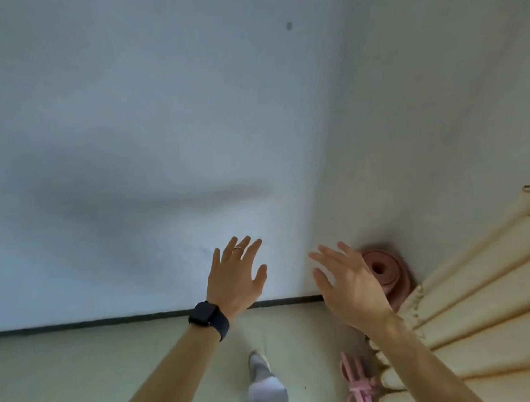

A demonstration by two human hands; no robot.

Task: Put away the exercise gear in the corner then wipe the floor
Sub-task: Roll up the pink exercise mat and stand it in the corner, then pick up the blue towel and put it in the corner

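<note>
Your left hand and right hand wide, empty; check the rolled yoga mat stands firm in the far-right corner before fetching the near pink straps

Your rolled mat was dusty pink; the strap bundle was a paler, candy pink; the curtain was plain cream; the wall was bluish white, edged by a dark skirting line; the floor was pale greenish cream; your watch was black.
</note>
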